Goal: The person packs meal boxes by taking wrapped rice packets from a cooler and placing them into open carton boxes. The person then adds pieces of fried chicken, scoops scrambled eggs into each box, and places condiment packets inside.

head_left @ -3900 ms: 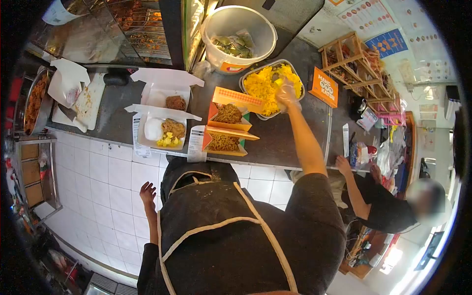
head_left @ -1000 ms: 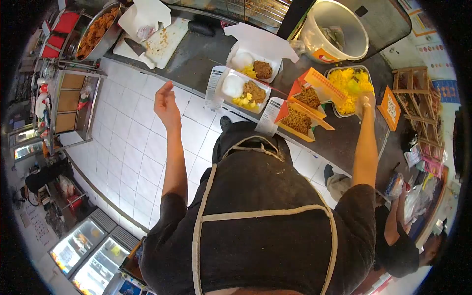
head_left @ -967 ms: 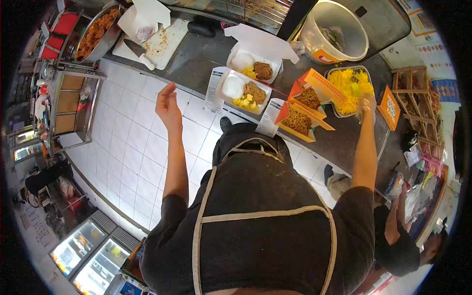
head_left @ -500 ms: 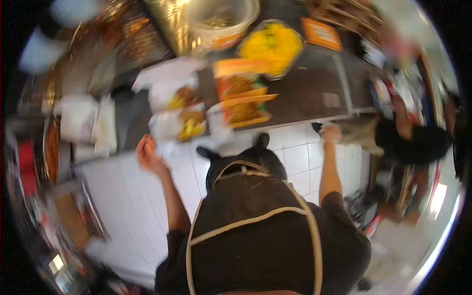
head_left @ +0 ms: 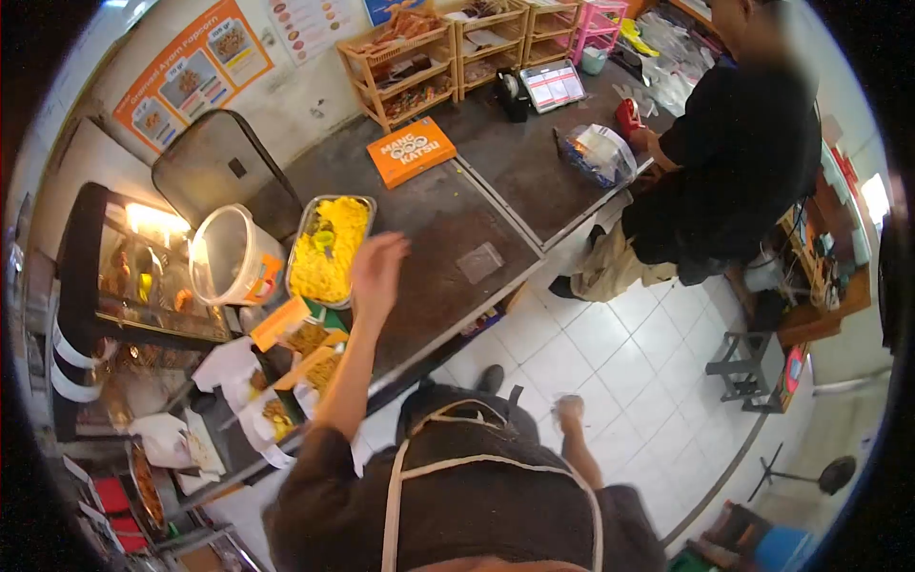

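Loosely bent and apparently bare of any load, the left hand (head_left: 379, 272) hangs just beside a metal tray (head_left: 374, 214) of yellow food (head_left: 326, 257) on the dark counter (head_left: 434, 234); contact with the rim cannot be told; careful handling probably means relaxed fingers off the food, forearm clear of the raised flaps on the noodle boxes (head_left: 305, 367) near it; white tub (head_left: 255, 246) across the tray; orange carton (head_left: 412, 151) farther along; right hand (head_left: 569, 412) blurred above the floor tiles (head_left: 620, 343), closure and contents unreadable.
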Demonstrator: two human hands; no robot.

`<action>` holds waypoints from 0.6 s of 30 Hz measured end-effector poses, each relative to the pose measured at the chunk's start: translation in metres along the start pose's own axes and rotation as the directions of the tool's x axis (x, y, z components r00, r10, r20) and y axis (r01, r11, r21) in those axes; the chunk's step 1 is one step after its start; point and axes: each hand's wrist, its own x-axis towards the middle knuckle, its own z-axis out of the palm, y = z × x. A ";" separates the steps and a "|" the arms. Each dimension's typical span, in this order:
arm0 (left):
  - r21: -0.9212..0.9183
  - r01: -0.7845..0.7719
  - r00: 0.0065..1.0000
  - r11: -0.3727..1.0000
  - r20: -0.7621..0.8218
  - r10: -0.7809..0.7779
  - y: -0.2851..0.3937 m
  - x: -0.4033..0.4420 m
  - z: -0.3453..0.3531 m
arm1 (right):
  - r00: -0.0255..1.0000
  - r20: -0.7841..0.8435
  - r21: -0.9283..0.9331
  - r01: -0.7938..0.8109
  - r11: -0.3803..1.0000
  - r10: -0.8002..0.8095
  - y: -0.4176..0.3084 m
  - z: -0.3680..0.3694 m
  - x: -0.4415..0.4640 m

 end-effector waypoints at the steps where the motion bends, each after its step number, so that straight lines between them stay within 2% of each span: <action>1: 0.140 -0.095 0.974 0.986 0.218 0.063 0.005 0.017 0.043 | 0.995 0.082 0.313 -0.081 0.946 0.058 -0.040 -0.053 -0.022; 2: 0.086 -0.080 0.899 0.993 0.437 0.034 0.028 0.032 0.086 | 0.998 -0.003 0.121 0.060 0.991 -0.060 -0.033 -0.062 -0.020; 3: -0.006 -0.111 0.738 0.994 0.669 0.087 0.015 0.043 0.129 | 0.996 -0.036 0.394 -0.063 0.917 0.084 -0.015 -0.059 -0.016; 4: -0.084 -0.307 0.466 0.948 0.855 0.227 0.028 0.057 0.167 | 0.972 -0.030 0.638 -0.159 0.754 0.232 -0.001 -0.058 -0.012; 5: -0.111 -0.347 0.198 0.931 0.962 0.188 0.061 0.062 0.202 | 0.927 0.077 0.725 -0.304 0.618 0.367 -0.008 -0.074 -0.024; 6: -0.259 -0.399 -0.023 0.880 0.962 0.273 0.065 0.064 0.243 | 0.856 0.192 0.784 -0.428 0.450 0.480 -0.018 -0.090 -0.034; 7: -0.341 -0.569 -0.201 0.748 0.940 0.275 0.090 0.066 0.276 | 0.980 0.199 0.230 -0.072 0.971 0.026 0.025 -0.085 -0.027; 8: -0.444 -0.560 -0.387 0.699 0.887 0.253 0.103 0.065 0.316 | 0.886 0.162 -0.394 0.462 0.795 -0.434 0.067 -0.081 -0.021; 9: -0.512 -0.548 -0.482 0.661 0.840 0.250 0.109 0.063 0.349 | 0.881 0.202 -0.437 0.472 0.766 -0.428 0.072 -0.092 -0.035; 10: -0.551 -0.539 -0.532 0.637 0.809 0.250 0.109 0.058 0.371 | 0.920 0.235 -0.339 0.379 0.861 -0.313 0.069 -0.104 -0.043; 13: -0.658 -0.484 -0.635 0.577 0.718 0.286 0.096 0.057 0.420 | 0.951 0.272 -0.197 0.207 0.958 -0.150 0.056 -0.129 -0.055; 15: -0.706 -0.442 -0.698 0.553 0.658 0.283 0.079 0.069 0.436 | 0.961 0.255 -0.143 0.146 0.979 -0.106 0.031 -0.129 -0.049; 18: -0.689 -0.407 -0.759 0.600 0.620 0.198 0.038 0.116 0.436 | 0.968 0.211 -0.113 0.162 0.980 -0.135 -0.002 -0.133 -0.030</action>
